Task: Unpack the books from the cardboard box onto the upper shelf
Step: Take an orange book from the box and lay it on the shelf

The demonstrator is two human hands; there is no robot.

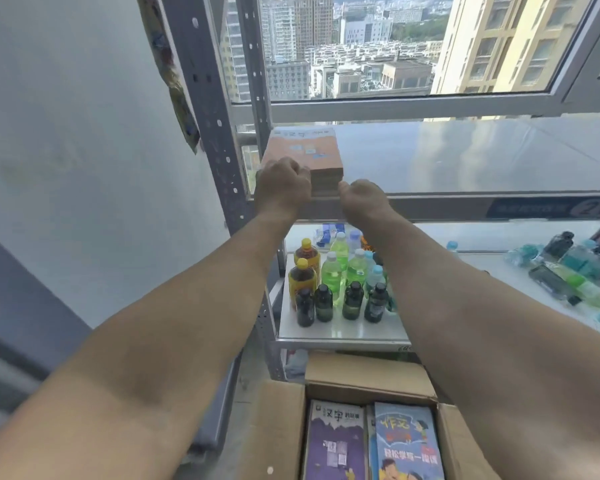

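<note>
A stack of books with an orange-brown cover [309,150] lies flat at the left end of the grey upper shelf [465,157]. My left hand [284,183] is curled over the stack's near left corner. My right hand [362,199] is closed against the stack's near right corner at the shelf's front edge. Down at the bottom stands the open cardboard box [368,379], holding a purple book [336,441] and a blue illustrated book [407,441] side by side.
The lower shelf [343,330] carries several drink bottles [340,282], with more bottles lying at the right [575,268]. A perforated metal upright [208,109] flanks the shelf on the left. Behind is a window [378,46], and a wall is on the left.
</note>
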